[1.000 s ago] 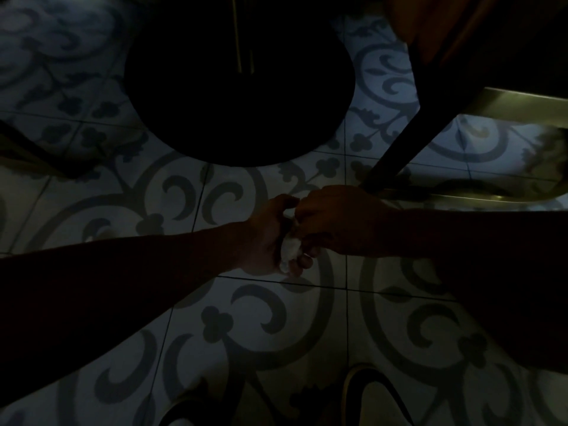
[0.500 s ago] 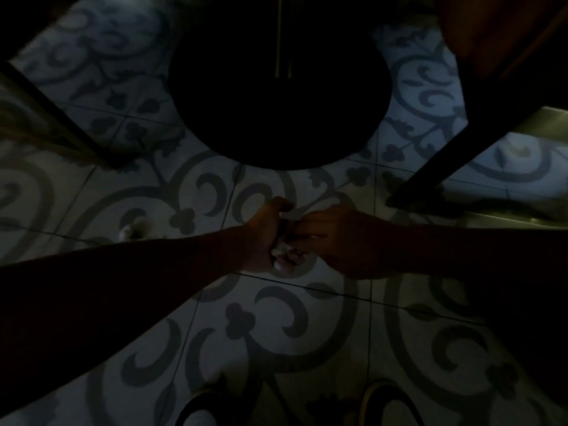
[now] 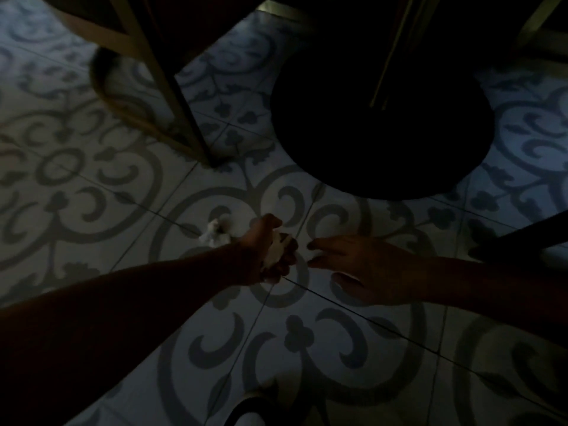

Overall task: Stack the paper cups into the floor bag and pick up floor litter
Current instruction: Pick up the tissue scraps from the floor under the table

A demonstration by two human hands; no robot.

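Crumpled litter (image 3: 215, 233) just beyond left hand (image 3: 270, 250).

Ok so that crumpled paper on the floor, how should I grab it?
Pinch the paper wad from above, across its bunched middle. It lies loose on the tile, clear of the chair leg, with no flat edge to slide under. The open right hand is free; the left hand already holds scraps.

the whole scene is dim and soft. the white wad (image 3: 278, 252) in the left hand (image 3: 267, 250) is mostly covered by curled fingers, so its shape is unclear. the scrap (image 3: 215, 233) on the floor is blurred, perhaps crumpled tissue. the shoe (image 3: 246, 410) is cut off by the bottom edge.
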